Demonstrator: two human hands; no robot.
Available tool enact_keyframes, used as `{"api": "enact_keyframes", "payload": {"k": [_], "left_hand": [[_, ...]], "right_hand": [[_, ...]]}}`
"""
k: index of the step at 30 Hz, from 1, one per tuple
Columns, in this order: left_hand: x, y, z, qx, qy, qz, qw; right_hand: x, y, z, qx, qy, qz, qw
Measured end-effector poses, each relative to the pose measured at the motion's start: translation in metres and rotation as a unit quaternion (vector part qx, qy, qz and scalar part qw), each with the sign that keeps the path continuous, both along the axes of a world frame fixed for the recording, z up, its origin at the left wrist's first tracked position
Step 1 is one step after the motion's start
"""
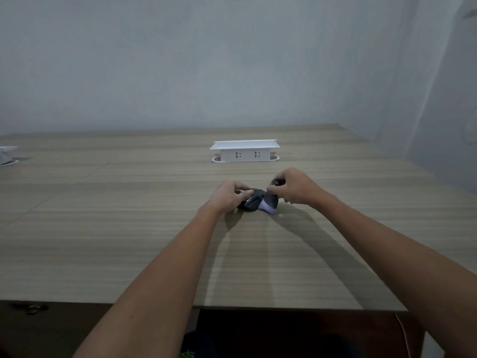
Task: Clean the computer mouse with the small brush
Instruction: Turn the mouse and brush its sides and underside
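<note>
A black computer mouse (251, 201) lies on the wooden table (129, 228), right of centre. My left hand (228, 196) grips it from the left side, fingers on its top. My right hand (294, 186) holds the small brush (269, 202): its dark handle end sticks up behind my fingers and its pale, fanned bristles press against the mouse's right side. Part of the mouse is hidden under both hands.
A white pop-up socket box (244, 151) stands on the table behind the hands. A white object (7, 156) sits at the far left edge. The table's near edge runs across the bottom, with dark floor below. A grey wall rises behind.
</note>
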State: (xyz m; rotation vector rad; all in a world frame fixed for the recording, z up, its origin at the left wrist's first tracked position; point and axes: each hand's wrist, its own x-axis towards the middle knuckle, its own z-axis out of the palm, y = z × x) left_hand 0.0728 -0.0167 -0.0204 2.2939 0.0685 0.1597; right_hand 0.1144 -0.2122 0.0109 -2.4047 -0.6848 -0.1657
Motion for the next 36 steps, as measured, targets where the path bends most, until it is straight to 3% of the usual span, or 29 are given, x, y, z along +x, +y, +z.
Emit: {"api": "enact_keyframes", "payload": {"k": [5,9,11,14,21,31,36], "left_hand": [[0.002,0.002,0.001,-0.002,0.013,0.01,1.0],[0.004,0.004,0.003,0.0,0.011,0.013,1.0],[0.004,0.005,0.003,0.011,0.013,0.018,1.0],[0.006,0.006,0.003,0.014,0.018,0.022,0.999],[0.007,0.008,0.006,0.021,0.041,0.01,0.999],[-0.015,0.015,0.027,-0.039,0.116,-0.08,0.989],[-0.008,0.021,0.03,0.02,0.123,-0.093,0.988]], "right_hand": [[-0.002,0.001,0.005,0.06,-0.065,-0.027,0.996],[-0.008,0.002,0.002,0.076,-0.012,0.017,0.997],[-0.005,0.0,0.0,0.052,-0.042,-0.026,0.997],[0.0,-0.006,0.0,0.09,-0.066,-0.079,0.991],[0.002,-0.006,-0.005,0.091,-0.038,-0.064,0.993],[0.011,-0.005,-0.003,0.123,0.047,-0.035,0.991],[0.013,-0.006,-0.002,0.118,0.067,-0.015,0.991]]}}
